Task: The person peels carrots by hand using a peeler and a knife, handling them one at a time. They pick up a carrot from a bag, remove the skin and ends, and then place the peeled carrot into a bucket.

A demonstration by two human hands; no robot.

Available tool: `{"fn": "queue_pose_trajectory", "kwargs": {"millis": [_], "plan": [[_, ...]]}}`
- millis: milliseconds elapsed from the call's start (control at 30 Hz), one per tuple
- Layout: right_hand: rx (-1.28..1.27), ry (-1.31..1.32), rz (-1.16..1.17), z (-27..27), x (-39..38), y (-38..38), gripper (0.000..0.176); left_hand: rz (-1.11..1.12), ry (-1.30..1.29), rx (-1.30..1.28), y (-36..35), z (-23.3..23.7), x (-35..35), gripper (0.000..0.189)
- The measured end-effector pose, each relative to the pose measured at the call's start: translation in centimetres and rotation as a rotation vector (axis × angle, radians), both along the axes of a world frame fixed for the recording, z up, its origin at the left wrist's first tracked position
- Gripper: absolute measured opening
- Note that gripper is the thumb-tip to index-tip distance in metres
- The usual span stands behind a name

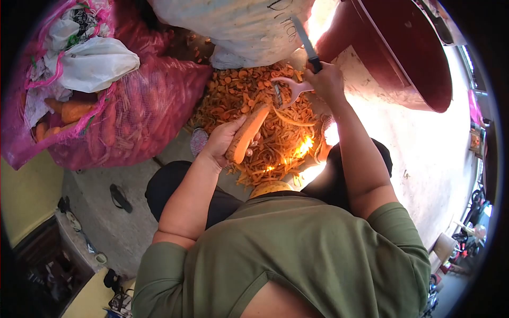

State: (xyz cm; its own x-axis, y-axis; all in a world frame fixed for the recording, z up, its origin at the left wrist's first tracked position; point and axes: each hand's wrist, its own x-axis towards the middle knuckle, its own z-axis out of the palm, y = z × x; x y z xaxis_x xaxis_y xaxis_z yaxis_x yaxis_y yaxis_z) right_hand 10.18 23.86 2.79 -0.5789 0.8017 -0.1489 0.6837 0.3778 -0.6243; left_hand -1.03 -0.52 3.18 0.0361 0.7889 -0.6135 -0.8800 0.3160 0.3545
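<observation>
Holding carrot, left hand; carrots filling mesh sack

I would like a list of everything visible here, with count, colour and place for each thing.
held carrot: one, orange, left hand
knife: one, black handle, right hand
peeler: one, pink, right hand
peelings and pieces: many, orange, heaped ahead
mesh sack: one, pink, left
sack carrots: many, orange, inside it
plastic bag: one, white, atop it
large sack: one, whitish, beyond heap
tub: one, dark red, upper right
sandal: one, dark, left floor
edge items: too small to count
shirt: one, green, bottom
hands: two, bare, centre
</observation>
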Motion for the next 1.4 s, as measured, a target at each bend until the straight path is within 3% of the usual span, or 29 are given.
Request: {"fn": "queue_pose_trajectory", "kwargs": {"millis": [67,167,200,300,333,400,467,567,667,767,833,867,933,967,1033,1133,1200,1267,1367,1400], "plan": [[0.024,-0.069,0.146,0.5,-0.4,-1.5,0.026,0.016,0.002,-0.03,0.0,-0.1,0.1,0.037],[-0.094,0.0,0.113,1.0,-0.5,-2.8,0.028,-0.056,0.076,0.0,0.0,0.3,0.2,0.037],[0.021,-0.028,0.083,-1.3,-0.4,-0.9,0.027,-0.056,0.053,0.011,-0.2,0.4,0.2,0.036],[-0.141,0.031,-0.171,0.7,-0.1,0.4,0.019,-0.035,-0.003,0.032,-0.1,0.6,0.0,0.034],[0.022,0.056,-0.098,0.9,-0.5,-0.2,0.018,-0.008,-0.024,0.022,-0.2,0.1,0.1,0.034],[-0.187,0.185,0.087,2.1,-0.8,-3.4,0.02,0.042,0.019,-0.031,0.2,0.3,0.4,0.033],[-0.357,0.124,0.227,3.6,-1.1,-7.1,0.023,0.078,0.143,-0.124,1.2,1.3,0.9,0.033],[-0.057,0.122,0.453,3.1,-1.2,-9.1,0.017,0.18,0.0,-0.216,1.1,-0.3,1.3,0.034],[-0.13,-0.022,0.173,1.1,-1.4,-6.0,0.026,0.042,0.012,-0.097,0.4,-1.0,1.1,0.035],[0.047,-0.154,0.112,-1.1,-0.2,-0.8,0.025,-0.006,0.031,-0.104,-0.1,-1.1,0.9,0.036],[-0.092,-0.136,-0.015,0.7,-0.3,-0.9,0.025,-0.027,0.062,-0.134,-0.2,-0.9,0.7,0.037],[-0.001,-0.161,0.124,0.4,-0.6,-2.1,0.024,-0.011,0.089,-0.126,-0.1,-0.7,0.8,0.036],[-0.195,0.053,0.287,3.0,-0.7,-6.7,0.025,0.023,0.142,-0.113,0.7,0.6,1.2,0.034],[-0.244,0.028,0.37,3.8,-0.7,-8.1,0.025,0.069,0.095,-0.152,0.8,0.3,1.4,0.034],[-0.143,0.035,0.461,3.9,-0.7,-9.3,0.025,0.159,-0.001,-0.23,1.0,-0.3,1.8,0.032],[-0.243,0.045,0.256,2.0,-1.0,-7.3,0.021,-0.004,0.077,-0.09,0.1,-1.7,1.8,0.035],[-0.1,-0.004,0.113,0.0,-1.0,-3.7,0.023,-0.052,0.025,-0.082,-0.2,-1.5,1.4,0.037],[0.212,-0.167,0.001,-1.6,0.1,0.1,0.023,-0.03,0.08,-0.066,-0.2,-0.5,1.2,0.037],[-0.023,-0.108,-0.03,0.5,-0.3,-1.0,0.022,-0.027,0.062,-0.069,-0.3,-0.8,0.9,0.037],[-0.066,0.05,0.1,0.6,-0.3,-2.4,0.021,-0.028,0.034,-0.06,-0.3,-1.1,0.8,0.037]]}}
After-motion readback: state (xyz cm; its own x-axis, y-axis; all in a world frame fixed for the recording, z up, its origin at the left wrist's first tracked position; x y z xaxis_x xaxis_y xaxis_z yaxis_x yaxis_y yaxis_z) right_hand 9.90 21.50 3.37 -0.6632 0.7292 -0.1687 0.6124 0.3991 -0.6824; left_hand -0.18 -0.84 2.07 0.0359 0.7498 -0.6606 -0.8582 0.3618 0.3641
